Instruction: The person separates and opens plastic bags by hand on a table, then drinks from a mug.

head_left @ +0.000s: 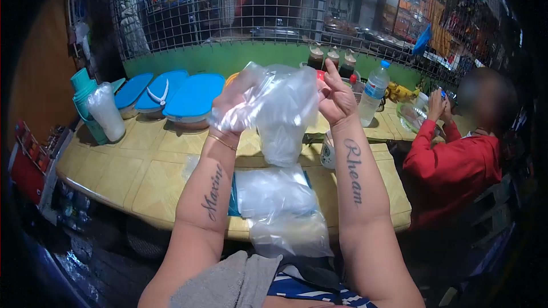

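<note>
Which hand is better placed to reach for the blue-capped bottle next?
Probably the right hand: the bottle stands on its side, while the left hand is farther off, partly behind clear plastic.

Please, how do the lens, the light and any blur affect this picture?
In the head view, dark rounded borders surround the image; the wire mesh curves toward the right; glare streaks the held clear plastic; the red-sleeved person's head is blurred.

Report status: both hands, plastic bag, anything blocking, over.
Left hand partly covered by clear plastic bag. Right hand open at bag's edge. Bag between hands; nothing evident blocking, plastic stack below.
</note>
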The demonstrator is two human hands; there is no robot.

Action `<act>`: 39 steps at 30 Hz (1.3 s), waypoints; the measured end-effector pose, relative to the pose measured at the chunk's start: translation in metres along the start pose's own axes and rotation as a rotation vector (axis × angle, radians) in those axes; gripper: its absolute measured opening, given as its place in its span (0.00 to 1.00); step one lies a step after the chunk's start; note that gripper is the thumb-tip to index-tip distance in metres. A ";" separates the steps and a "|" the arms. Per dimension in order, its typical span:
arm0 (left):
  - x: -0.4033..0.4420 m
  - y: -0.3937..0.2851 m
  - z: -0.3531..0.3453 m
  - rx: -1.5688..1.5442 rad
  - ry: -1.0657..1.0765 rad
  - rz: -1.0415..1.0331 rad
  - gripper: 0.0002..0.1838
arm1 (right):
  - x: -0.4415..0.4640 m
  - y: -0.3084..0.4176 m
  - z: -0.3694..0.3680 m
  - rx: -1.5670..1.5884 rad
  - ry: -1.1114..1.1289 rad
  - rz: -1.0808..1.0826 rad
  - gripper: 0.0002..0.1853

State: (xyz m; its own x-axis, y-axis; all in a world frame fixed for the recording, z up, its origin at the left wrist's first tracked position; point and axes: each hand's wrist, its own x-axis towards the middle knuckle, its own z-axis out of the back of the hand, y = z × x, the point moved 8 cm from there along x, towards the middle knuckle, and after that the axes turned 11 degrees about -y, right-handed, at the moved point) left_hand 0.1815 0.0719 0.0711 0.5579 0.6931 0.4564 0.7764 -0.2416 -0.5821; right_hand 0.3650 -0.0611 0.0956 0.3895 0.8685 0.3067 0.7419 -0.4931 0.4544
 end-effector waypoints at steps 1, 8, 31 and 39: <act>-0.001 0.005 0.001 -0.231 0.065 0.169 0.25 | 0.002 -0.001 0.006 -0.012 -0.036 -0.007 0.39; -0.031 0.044 0.036 -0.332 0.003 0.411 0.26 | -0.012 -0.029 0.080 0.073 -0.263 -0.109 0.35; -0.081 0.131 0.124 0.643 -0.475 0.606 0.12 | -0.070 -0.120 0.184 -0.127 -0.624 -0.206 0.19; -0.083 0.126 0.127 0.679 -0.543 0.548 0.13 | -0.078 -0.101 0.176 -0.722 -0.816 0.000 0.11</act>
State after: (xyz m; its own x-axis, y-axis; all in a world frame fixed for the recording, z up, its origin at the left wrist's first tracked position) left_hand 0.1962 0.0706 -0.1259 0.4467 0.8577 -0.2547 0.0310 -0.2994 -0.9536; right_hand 0.3560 -0.0706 -0.1215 0.8323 0.5091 -0.2193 0.3496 -0.1750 0.9204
